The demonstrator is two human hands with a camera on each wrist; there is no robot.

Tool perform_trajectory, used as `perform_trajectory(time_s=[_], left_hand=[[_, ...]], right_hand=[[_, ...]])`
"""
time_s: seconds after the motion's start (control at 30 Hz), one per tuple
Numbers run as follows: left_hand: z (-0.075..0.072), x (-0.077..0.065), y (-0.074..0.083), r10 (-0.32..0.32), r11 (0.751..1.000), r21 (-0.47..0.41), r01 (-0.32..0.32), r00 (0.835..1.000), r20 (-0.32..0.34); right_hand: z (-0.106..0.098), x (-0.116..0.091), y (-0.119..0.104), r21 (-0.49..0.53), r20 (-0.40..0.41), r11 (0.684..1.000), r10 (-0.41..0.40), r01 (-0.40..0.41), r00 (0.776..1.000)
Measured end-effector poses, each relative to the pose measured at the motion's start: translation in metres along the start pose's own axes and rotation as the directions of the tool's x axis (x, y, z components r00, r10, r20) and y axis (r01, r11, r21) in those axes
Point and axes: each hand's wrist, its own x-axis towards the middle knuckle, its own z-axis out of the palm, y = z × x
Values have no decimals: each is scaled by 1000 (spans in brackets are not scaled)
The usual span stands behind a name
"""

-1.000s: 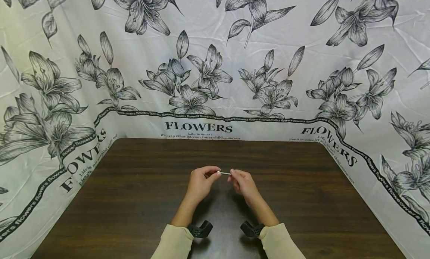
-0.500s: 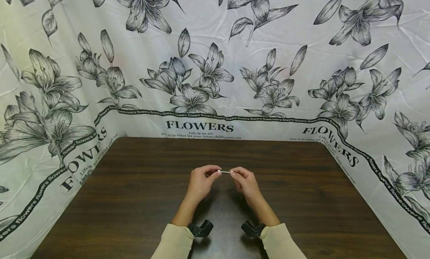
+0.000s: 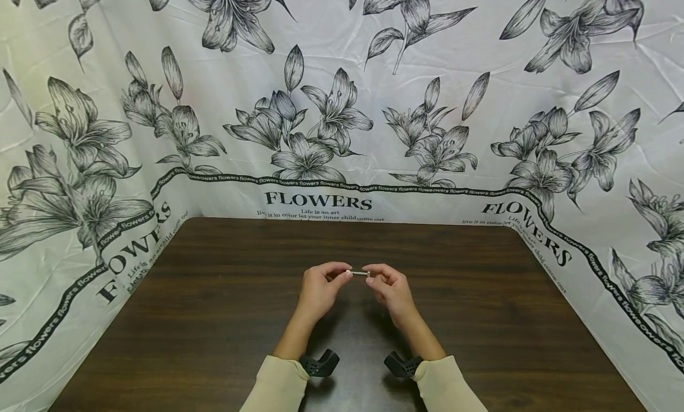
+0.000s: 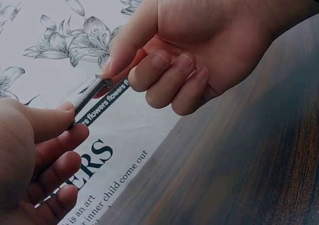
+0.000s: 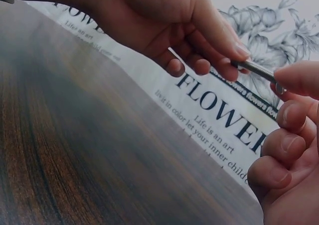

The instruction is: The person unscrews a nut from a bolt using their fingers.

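Observation:
A silver threaded bolt is held roughly level above the table, between both hands. My left hand pinches its left end with thumb and index finger. At the other end my right hand has thumb and index finger around a wider piece; I cannot tell whether it is a nut or the bolt's head. In the left wrist view the threads of the bolt show plainly, and the other fingers of the right hand are curled. In the right wrist view the left hand partly hides the bolt's far end.
Beneath the hands lies a dark brown wooden table. A white cloth printed with flowers and lettering hangs around its back and sides. Black wrist devices sit at both cuffs.
My right thumb and index finger have shifted apart at the bolt's right end, uncovering its wider piece. The left hand stays nearly still with its pinch on the bolt.

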Motion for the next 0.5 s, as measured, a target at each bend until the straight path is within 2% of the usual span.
perform_trajectory(time_s=[0.1, 0.2, 0.37, 0.5], left_hand=[[0, 0, 0, 5, 1000, -14, -5, 1000, -3], [-1, 0, 0, 0, 1000, -16, 0, 1000, -8], [0, 0, 0, -3, 1000, -11, 3, 1000, -9], [0, 0, -1, 10, 1000, 0, -10, 1000, 14]], right_hand=[[-1, 0, 2, -18, 6, 1000, -14, 14, 1000], [0, 0, 1, -37, -2, 999, 11, -11, 1000], [1, 1, -3, -84, -66, 986, 137, -143, 988], [5, 0, -16, -145, -65, 966, 206, -214, 976]])
